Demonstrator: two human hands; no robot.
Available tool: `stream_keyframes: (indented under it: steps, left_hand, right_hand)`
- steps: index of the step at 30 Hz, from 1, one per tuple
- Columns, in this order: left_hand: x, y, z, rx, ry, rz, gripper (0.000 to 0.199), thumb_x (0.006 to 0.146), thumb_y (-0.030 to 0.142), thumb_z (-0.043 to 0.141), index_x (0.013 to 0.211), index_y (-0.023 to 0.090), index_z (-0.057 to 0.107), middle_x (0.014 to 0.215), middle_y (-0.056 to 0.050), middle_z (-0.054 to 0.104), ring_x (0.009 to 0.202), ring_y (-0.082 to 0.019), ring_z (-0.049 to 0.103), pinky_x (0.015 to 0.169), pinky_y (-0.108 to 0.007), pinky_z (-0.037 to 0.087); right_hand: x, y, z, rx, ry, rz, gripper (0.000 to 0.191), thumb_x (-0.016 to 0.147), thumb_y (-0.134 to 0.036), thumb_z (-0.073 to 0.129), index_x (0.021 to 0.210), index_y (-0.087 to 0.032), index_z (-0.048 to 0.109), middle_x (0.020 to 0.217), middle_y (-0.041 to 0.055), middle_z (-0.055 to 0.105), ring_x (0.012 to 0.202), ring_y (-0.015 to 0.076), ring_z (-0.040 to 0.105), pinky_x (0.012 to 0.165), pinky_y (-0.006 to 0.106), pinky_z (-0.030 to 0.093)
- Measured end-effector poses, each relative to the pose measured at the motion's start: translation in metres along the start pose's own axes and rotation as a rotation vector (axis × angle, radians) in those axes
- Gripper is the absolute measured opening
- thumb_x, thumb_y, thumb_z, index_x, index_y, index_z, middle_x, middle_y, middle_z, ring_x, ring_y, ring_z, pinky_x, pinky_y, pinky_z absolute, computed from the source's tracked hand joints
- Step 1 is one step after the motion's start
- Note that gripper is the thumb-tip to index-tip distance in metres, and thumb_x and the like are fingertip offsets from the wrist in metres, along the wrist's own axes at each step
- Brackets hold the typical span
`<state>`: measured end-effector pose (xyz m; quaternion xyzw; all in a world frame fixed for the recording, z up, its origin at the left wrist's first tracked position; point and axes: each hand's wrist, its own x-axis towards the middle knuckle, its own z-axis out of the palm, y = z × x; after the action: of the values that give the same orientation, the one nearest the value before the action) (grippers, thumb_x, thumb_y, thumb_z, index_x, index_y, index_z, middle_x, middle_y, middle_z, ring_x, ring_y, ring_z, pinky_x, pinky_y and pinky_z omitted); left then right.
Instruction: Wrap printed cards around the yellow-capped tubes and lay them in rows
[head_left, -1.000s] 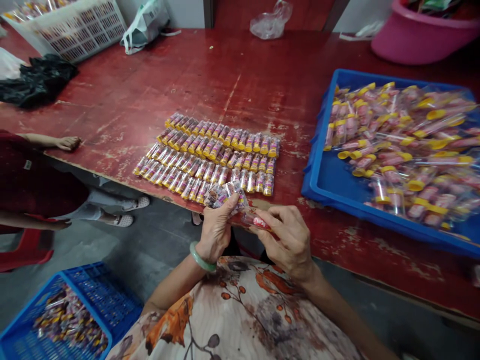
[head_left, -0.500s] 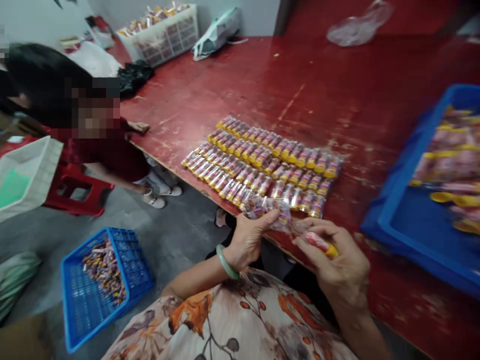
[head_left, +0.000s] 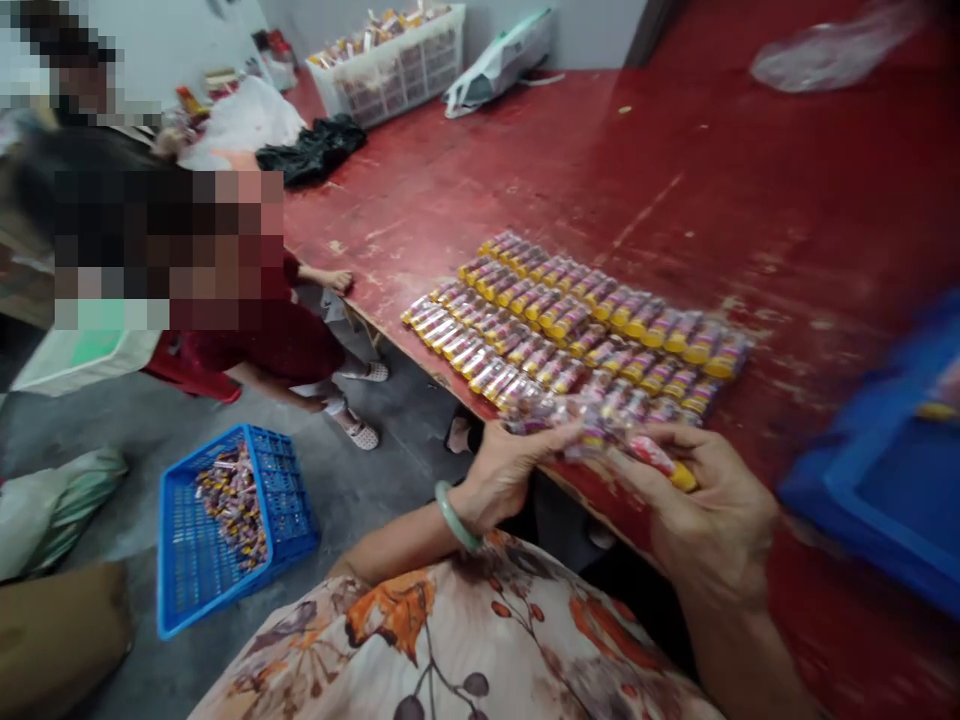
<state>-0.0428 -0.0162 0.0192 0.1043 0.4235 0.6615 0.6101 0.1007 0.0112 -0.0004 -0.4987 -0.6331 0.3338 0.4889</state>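
Head view: tube [head_left: 654, 458] half-hidden by fingers [head_left: 711, 452]

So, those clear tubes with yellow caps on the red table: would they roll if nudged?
Probably: the round clear plastic tubes with yellow caps would likely roll singly, though packed side by side they may steady each other. They seem light and fairly stiff, since the right hand pinches one easily.

Chipped red table [head_left: 750, 200] stands on grey concrete floor [head_left: 405, 450].
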Motion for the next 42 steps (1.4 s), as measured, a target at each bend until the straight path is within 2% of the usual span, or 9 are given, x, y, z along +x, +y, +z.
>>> stream_keyframes:
  steps: [2, 6, 9, 17, 24, 27, 31, 38, 42]
  left_hand:
    - [-0.001, 0.005, -0.001, 0.007, 0.039, 0.008, 0.034, 0.055, 0.025, 0.088, 0.084, 0.013, 0.075, 0.085, -0.006, 0.075, 0.074, -0.016, 0.067, 0.079, -0.031, 0.053]
    - [-0.002, 0.006, -0.006, -0.005, 0.032, 0.01, 0.031, 0.06, 0.023, 0.086, 0.087, 0.014, 0.074, 0.089, -0.005, 0.076, 0.078, -0.016, 0.069, 0.076, -0.028, 0.055]
    - [-0.004, 0.004, -0.008, -0.008, 0.022, -0.022, 0.029, 0.062, 0.023, 0.086, 0.087, 0.014, 0.074, 0.089, -0.005, 0.076, 0.076, -0.016, 0.07, 0.072, -0.027, 0.056]
    - [-0.011, 0.002, -0.003, -0.029, 0.039, -0.114, 0.043, 0.055, 0.025, 0.089, 0.094, 0.016, 0.072, 0.081, -0.001, 0.074, 0.069, -0.014, 0.068, 0.06, -0.023, 0.055]
    - [-0.014, -0.005, -0.008, -0.045, 0.001, -0.172, 0.029, 0.063, 0.028, 0.085, 0.083, 0.013, 0.072, 0.087, -0.003, 0.073, 0.07, -0.012, 0.066, 0.066, -0.025, 0.055]
    - [-0.017, -0.006, -0.006, -0.046, 0.009, -0.174, 0.029, 0.062, 0.027, 0.085, 0.084, 0.013, 0.072, 0.087, -0.004, 0.072, 0.07, -0.013, 0.064, 0.065, -0.026, 0.054]
    - [-0.016, -0.01, -0.007, -0.082, -0.02, -0.172, 0.029, 0.062, 0.029, 0.085, 0.082, 0.013, 0.071, 0.08, -0.004, 0.07, 0.064, -0.013, 0.062, 0.06, -0.026, 0.052]
    - [-0.009, -0.016, -0.013, -0.084, 0.001, -0.199, 0.035, 0.062, 0.033, 0.085, 0.088, 0.015, 0.071, 0.089, -0.004, 0.071, 0.068, -0.014, 0.064, 0.063, -0.029, 0.053]
    - [-0.006, -0.02, -0.011, -0.079, 0.002, -0.167, 0.04, 0.058, 0.037, 0.087, 0.086, 0.013, 0.07, 0.082, -0.004, 0.07, 0.063, -0.013, 0.063, 0.059, -0.027, 0.053]
  right_hand:
    - [-0.007, -0.009, -0.007, 0.018, -0.058, 0.021, 0.024, 0.077, -0.036, 0.072, 0.093, -0.02, 0.066, 0.081, 0.0008, 0.065, 0.067, 0.0146, 0.061, 0.059, 0.026, 0.05]
    - [-0.02, -0.018, -0.018, -0.008, -0.171, -0.159, 0.014, 0.084, -0.027, 0.063, 0.097, -0.021, 0.063, 0.094, 0.0022, 0.063, 0.086, 0.0163, 0.061, 0.075, 0.028, 0.05]
    - [-0.027, -0.018, -0.02, -0.078, -0.155, -0.263, 0.015, 0.084, -0.02, 0.063, 0.099, -0.02, 0.061, 0.095, 0.0034, 0.061, 0.09, 0.0171, 0.06, 0.082, 0.031, 0.048]
    - [-0.034, -0.014, -0.016, -0.179, -0.065, -0.483, 0.03, 0.081, -0.012, 0.065, 0.109, -0.018, 0.06, 0.098, 0.0066, 0.059, 0.088, 0.0179, 0.059, 0.076, 0.031, 0.049]
    - [-0.039, -0.005, -0.015, -0.434, -0.003, -0.638, 0.039, 0.081, -0.011, 0.064, 0.118, -0.019, 0.058, 0.097, 0.0094, 0.062, 0.084, 0.019, 0.063, 0.067, 0.029, 0.052]
    - [-0.045, -0.001, -0.015, -0.578, 0.021, -0.656, 0.047, 0.079, -0.015, 0.068, 0.124, -0.022, 0.057, 0.1, 0.0104, 0.065, 0.083, 0.0209, 0.066, 0.066, 0.029, 0.053]
    - [-0.048, 0.0, -0.017, -0.556, 0.016, -0.643, 0.054, 0.077, -0.019, 0.072, 0.128, -0.021, 0.055, 0.099, 0.0109, 0.069, 0.081, 0.024, 0.068, 0.065, 0.033, 0.055]
    - [-0.049, 0.008, -0.022, -0.667, -0.052, -0.682, 0.046, 0.077, -0.021, 0.073, 0.121, -0.027, 0.06, 0.099, 0.0069, 0.071, 0.078, 0.0215, 0.07, 0.064, 0.031, 0.055]
    - [-0.048, 0.01, -0.021, -0.602, 0.031, -0.688, 0.054, 0.075, -0.019, 0.076, 0.126, -0.024, 0.059, 0.099, 0.0078, 0.071, 0.078, 0.0218, 0.07, 0.061, 0.03, 0.054]
